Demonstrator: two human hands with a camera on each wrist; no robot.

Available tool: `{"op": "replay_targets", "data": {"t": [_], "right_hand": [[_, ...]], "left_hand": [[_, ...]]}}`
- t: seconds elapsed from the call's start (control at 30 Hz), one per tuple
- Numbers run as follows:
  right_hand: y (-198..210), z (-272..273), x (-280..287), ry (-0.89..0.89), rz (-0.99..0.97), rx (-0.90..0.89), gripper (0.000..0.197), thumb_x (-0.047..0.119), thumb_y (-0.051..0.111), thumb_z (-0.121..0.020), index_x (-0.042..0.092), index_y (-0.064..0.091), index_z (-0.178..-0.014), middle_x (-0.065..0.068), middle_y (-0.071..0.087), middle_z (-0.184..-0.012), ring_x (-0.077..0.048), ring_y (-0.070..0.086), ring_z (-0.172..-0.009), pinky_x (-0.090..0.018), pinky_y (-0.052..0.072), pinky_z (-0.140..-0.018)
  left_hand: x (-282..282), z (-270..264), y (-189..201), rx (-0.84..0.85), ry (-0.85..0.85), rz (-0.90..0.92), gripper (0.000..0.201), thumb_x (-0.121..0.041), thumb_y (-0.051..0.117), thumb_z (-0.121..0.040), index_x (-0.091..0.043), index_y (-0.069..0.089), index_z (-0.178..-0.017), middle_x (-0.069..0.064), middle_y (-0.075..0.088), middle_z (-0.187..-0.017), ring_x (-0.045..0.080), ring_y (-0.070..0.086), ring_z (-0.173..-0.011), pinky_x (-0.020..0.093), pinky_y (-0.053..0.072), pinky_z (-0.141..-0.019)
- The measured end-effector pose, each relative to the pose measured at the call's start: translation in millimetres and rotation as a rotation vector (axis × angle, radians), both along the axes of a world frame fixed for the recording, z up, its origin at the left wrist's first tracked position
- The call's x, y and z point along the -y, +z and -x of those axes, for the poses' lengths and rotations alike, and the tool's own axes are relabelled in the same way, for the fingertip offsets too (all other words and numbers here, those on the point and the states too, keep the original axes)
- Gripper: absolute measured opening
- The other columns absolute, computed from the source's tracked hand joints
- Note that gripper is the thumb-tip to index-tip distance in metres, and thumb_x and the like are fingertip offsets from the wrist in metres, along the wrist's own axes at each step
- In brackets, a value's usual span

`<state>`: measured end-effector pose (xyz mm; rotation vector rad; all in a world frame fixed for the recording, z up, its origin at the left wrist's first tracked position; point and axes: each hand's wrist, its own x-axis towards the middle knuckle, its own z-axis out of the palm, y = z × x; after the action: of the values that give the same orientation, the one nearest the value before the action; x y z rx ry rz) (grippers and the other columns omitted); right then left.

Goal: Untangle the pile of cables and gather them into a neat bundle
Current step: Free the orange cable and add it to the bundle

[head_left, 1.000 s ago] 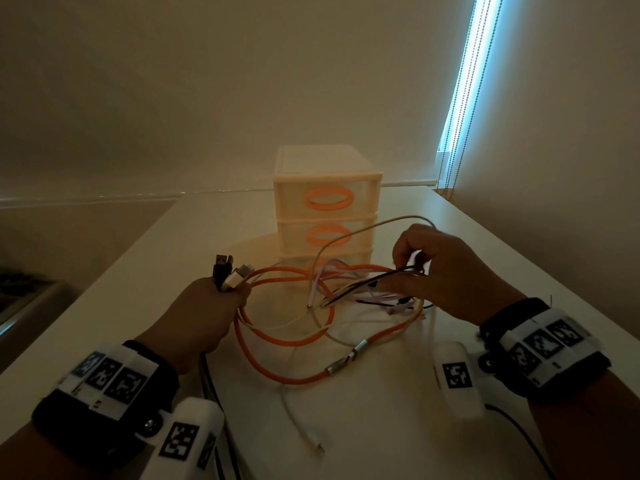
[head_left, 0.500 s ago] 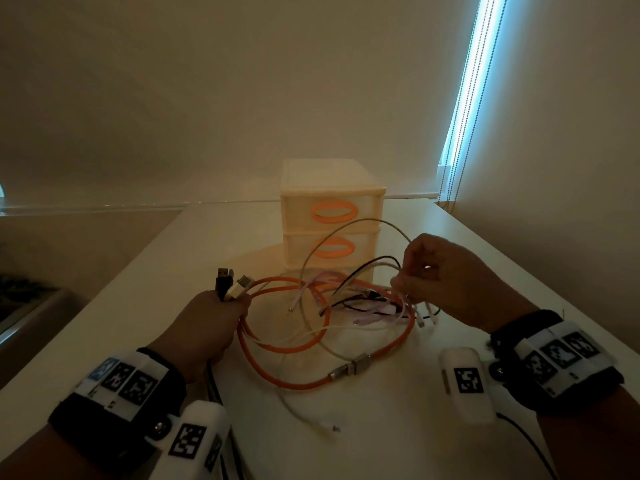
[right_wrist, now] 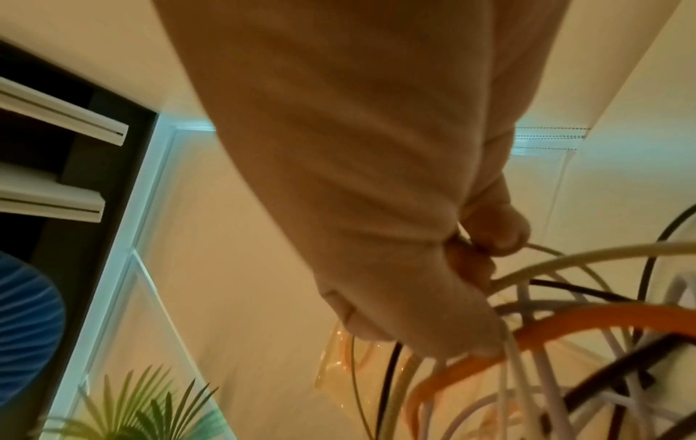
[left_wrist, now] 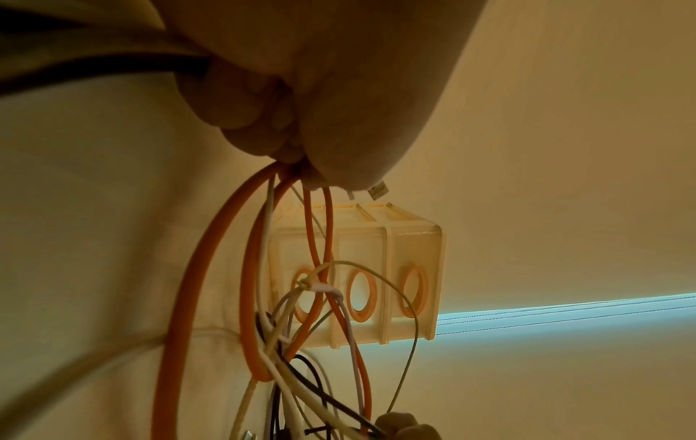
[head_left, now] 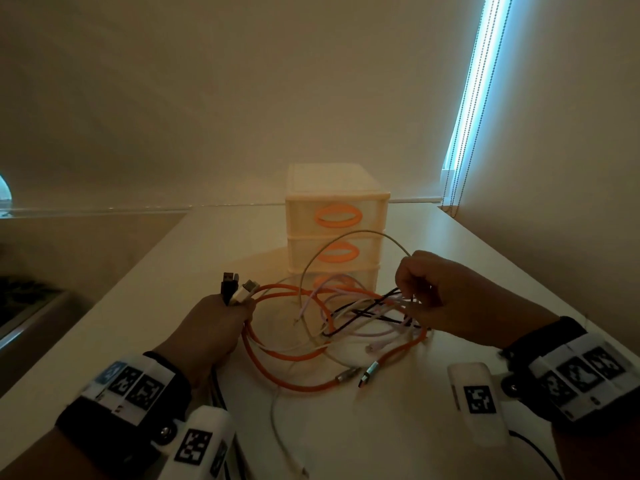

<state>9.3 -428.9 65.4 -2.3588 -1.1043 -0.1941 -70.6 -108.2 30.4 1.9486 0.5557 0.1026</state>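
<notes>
A tangle of cables (head_left: 360, 317) lies on the white table (head_left: 450, 258): a thick orange cable (head_left: 273, 358), thin white, pink and black ones. My left hand (head_left: 221, 320) grips several cable ends in a fist, with a black plug (head_left: 228, 284) and a white plug (head_left: 246, 289) sticking up; orange strands (left_wrist: 211, 268) hang from that fist. My right hand (head_left: 429, 289) pinches a thin pale cable (head_left: 349, 237) that arches up over the pile, and its lower fingers (right_wrist: 467, 336) touch other strands. Two metal connectors (head_left: 356, 374) lie at the front.
A small cream drawer unit (head_left: 334, 216) with orange handles stands just behind the pile. The table's left edge (head_left: 131, 271) drops off to a darker area. A wall and window blind cords (head_left: 460, 140) border the right side. A white cable (head_left: 280, 434) trails toward me.
My right hand has shifted a little left and down over the tangle, still holding the thin pale loop. The left hand keeps its grip on the plugs. The head view has tilted.
</notes>
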Motion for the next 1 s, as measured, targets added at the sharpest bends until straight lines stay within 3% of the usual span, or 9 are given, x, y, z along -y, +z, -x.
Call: {"op": "replay_targets", "data": {"t": [0.07,0.17,0.23,0.43,0.6,0.77,0.87,0.93,1.0], "right_hand": [[-2,0,-3,0.011,0.033,0.045,0.023,0.005,0.072,-0.084,0.027,0.065,-0.086,0.012,0.056,-0.089,-0.012,0.059,-0.076,-0.028,0.054,-0.066],[0,7,-9,-0.012,0.077,0.06,0.011,0.025,0.079,-0.083,0.03,0.072,-0.09,0.011,0.059,-0.089,-0.008,0.059,-0.082,-0.019,0.051,-0.066],[1,9,-11,-0.081,0.082,0.066,0.019,0.034,0.082,-0.079,0.029,0.067,-0.09,0.01,0.058,-0.086,-0.006,0.056,-0.081,-0.017,0.048,-0.064],[0,-1,-22,-0.293,0.158,0.169,0.003,0.022,0.072,-0.089,0.023,0.073,-0.092,0.008,0.056,-0.082,-0.005,0.055,-0.071,-0.017,0.045,-0.064],[16,0,-22,-0.37,-0.21,0.321,0.005,0.012,0.059,-0.095,0.015,0.058,-0.09,0.004,0.06,-0.075,-0.009,0.06,-0.058,-0.03,0.055,-0.056],[24,-2,-38,-0.346,-0.643,-0.034,0.011,0.007,0.069,-0.092,0.017,0.066,-0.092,0.0,0.069,-0.079,-0.014,0.07,-0.057,-0.032,0.059,-0.058],[17,-5,-44,-0.273,-0.643,-0.098,0.018,0.009,0.08,-0.082,0.022,0.069,-0.087,0.0,0.072,-0.078,-0.02,0.072,-0.067,-0.043,0.063,-0.071],[10,-3,-52,-0.242,-0.62,-0.114,0.02,0.015,0.084,-0.079,0.028,0.069,-0.082,0.0,0.071,-0.077,-0.023,0.071,-0.068,-0.049,0.062,-0.071],[6,0,-61,-0.197,-0.603,-0.135,0.02,0.016,0.086,-0.076,0.028,0.071,-0.081,0.0,0.073,-0.076,-0.021,0.072,-0.07,-0.051,0.061,-0.075]], "left_hand": [[0,-1,0,0.0,0.004,-0.005,0.035,-0.029,0.056,-0.101,-0.011,0.047,-0.072,-0.001,0.028,-0.048,0.015,0.024,-0.038,0.029,0.022,-0.05],[-1,-1,-1,0.0,0.017,-0.003,0.039,-0.03,0.056,-0.101,-0.013,0.045,-0.067,-0.001,0.029,-0.047,0.014,0.024,-0.038,0.029,0.023,-0.051],[0,-1,-1,0.009,0.018,-0.008,0.04,-0.029,0.057,-0.101,-0.013,0.046,-0.066,-0.001,0.031,-0.047,0.015,0.026,-0.04,0.03,0.024,-0.052],[2,0,0,0.016,0.009,-0.043,0.039,-0.027,0.057,-0.101,-0.012,0.051,-0.066,-0.004,0.034,-0.043,0.016,0.029,-0.043,0.031,0.025,-0.052],[6,0,0,0.048,-0.027,-0.056,0.041,-0.029,0.055,-0.103,-0.013,0.05,-0.065,-0.008,0.034,-0.037,0.015,0.031,-0.043,0.03,0.027,-0.051],[4,0,-2,0.138,0.011,-0.036,0.03,-0.029,0.057,-0.101,-0.004,0.064,-0.086,0.014,0.052,-0.057,0.03,0.049,-0.052,0.032,0.036,-0.057],[10,5,11,0.316,0.055,-0.018,0.016,-0.031,0.057,-0.102,-0.018,0.065,-0.098,-0.006,0.04,-0.046,0.014,0.036,-0.042,0.028,0.029,-0.047],[18,12,24,0.504,0.028,-0.044,0.012,-0.029,0.057,-0.101,-0.029,0.069,-0.1,-0.004,0.044,-0.045,0.015,0.039,-0.045,0.034,0.034,-0.05],[28,20,32,0.656,-0.075,-0.081,0.016,-0.023,0.057,-0.101,-0.026,0.073,-0.103,0.0,0.056,-0.056,0.021,0.046,-0.048,0.039,0.044,-0.054]]}}
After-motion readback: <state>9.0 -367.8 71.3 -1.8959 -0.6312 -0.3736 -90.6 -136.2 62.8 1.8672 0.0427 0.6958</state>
